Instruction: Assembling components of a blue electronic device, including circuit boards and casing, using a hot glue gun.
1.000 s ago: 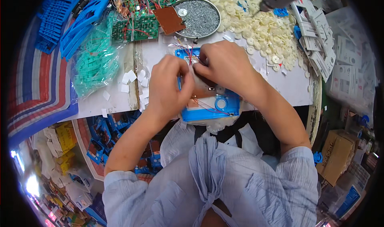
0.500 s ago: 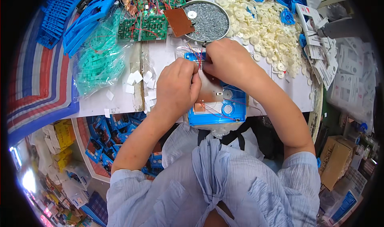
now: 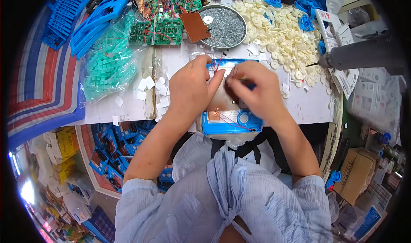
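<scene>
A blue plastic casing [image 3: 233,127] lies in front of me at the table's near edge, with a brown circuit board [image 3: 220,100] set in it. Thin red wires [image 3: 219,64] rise from the board's far end. The thumb and fingers of my left hand [image 3: 190,86] are closed on these wires at the board's left side. Over the board's right side is my right hand [image 3: 259,91], its fingers curled together. Whatever those fingertips hold is hidden and slightly blurred. A round ring [image 3: 243,117] shows in the casing's near right part.
Beyond the casing stands a round tin of small screws [image 3: 222,26], partly covered by a loose brown board [image 3: 194,27]. Cream plastic discs [image 3: 284,37] are heaped to its right. A grey powered screwdriver [image 3: 353,56] juts in from the right. Green circuit boards [image 3: 156,32] and bagged green parts [image 3: 107,73] lie left.
My right hand has drawn back toward me and to the right, off the wires. My left hand stays near the wires. The grey screwdriver appears further into view on the right.
</scene>
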`<state>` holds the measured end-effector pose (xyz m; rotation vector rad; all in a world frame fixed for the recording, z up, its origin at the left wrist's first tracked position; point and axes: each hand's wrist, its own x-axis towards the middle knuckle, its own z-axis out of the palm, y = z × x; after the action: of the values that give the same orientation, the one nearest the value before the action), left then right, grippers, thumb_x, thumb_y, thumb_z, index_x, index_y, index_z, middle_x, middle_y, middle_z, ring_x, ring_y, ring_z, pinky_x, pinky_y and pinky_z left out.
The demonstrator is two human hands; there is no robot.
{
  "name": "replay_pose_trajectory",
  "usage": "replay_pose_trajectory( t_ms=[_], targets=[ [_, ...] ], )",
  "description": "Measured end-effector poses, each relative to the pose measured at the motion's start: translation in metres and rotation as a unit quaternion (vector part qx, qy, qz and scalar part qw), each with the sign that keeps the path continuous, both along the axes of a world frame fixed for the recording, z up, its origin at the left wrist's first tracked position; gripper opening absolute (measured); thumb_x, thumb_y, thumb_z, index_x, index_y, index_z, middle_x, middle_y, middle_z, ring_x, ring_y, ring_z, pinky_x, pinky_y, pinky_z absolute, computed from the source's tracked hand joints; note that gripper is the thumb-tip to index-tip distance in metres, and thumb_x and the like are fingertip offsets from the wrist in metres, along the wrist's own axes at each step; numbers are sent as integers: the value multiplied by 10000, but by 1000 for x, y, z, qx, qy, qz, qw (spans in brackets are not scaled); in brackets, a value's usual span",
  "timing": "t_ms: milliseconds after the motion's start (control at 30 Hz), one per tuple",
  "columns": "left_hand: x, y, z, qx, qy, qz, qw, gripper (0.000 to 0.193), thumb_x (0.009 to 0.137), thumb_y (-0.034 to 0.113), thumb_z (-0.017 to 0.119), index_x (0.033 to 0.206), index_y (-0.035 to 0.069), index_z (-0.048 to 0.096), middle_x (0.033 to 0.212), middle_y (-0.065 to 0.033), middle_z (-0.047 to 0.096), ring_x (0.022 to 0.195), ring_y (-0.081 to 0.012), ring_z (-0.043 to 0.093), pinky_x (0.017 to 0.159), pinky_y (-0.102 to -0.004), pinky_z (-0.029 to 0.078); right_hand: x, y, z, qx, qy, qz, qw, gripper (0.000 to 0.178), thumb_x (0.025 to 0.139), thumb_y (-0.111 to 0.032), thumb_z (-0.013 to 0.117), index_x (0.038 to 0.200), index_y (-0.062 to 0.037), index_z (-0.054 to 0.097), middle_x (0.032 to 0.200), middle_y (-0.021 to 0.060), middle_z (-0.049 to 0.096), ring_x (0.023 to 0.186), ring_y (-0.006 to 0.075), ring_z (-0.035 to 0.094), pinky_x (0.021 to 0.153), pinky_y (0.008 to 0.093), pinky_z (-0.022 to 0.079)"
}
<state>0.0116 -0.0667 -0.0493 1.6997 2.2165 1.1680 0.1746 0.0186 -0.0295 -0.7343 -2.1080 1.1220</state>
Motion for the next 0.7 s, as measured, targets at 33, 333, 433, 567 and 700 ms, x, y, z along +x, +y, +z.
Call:
replay_pose_trajectory(
  t_ms=[33, 333, 433, 567, 700],
  targets=[
    [1, 2, -1, -8, 7, 11, 1000, 240, 831, 194, 796, 991, 65, 674, 648, -39, 570, 572, -211, 580, 546, -363, 459, 2, -5, 0, 51, -22, 13, 998, 90, 804, -73, 726, 854, -17, 676, 851, 85, 701, 771, 254, 673, 677, 350, 548],
    [5, 6, -6, -10, 13, 22, 1000, 196, 828, 187, 747, 967, 77, 665, 764, -70, 643, 644, -270, 640, 569, -390, 504, 8, -34, 10, 278, -149, 58, 947, 135, 709, -69, 687, 838, -30, 689, 912, 78, 669, 936, 265, 639, 773, 331, 564],
    [5, 8, 0, 29, -21, 43, 998, 197, 817, 167, 778, 960, 66, 688, 810, -66, 617, 705, -224, 611, 608, -364, 462, 6, -43, 8, 324, -205, 59, 922, 325, 679, -81, 708, 988, 17, 711, 1053, 86, 709, 1012, 251, 672, 776, 336, 590],
    [-8, 19, -2, 89, 84, -20, 992, 184, 812, 138, 767, 968, 73, 694, 949, -61, 633, 860, -251, 625, 713, -402, 472, 8, -52, 15, 327, -226, 71, 915, 359, 719, -91, 712, 1050, 49, 696, 1149, 166, 687, 1084, 313, 655, 857, 354, 575],
    [-10, 13, 1, 94, 45, -96, 990, 199, 787, 95, 760, 978, 91, 706, 1018, -50, 672, 938, -260, 638, 817, -392, 463, 16, -63, 22, 292, -262, 94, 915, 504, 758, -192, 758, 1180, 64, 656, 1306, 234, 613, 1233, 378, 571, 1013, 446, 492]
  ],
)
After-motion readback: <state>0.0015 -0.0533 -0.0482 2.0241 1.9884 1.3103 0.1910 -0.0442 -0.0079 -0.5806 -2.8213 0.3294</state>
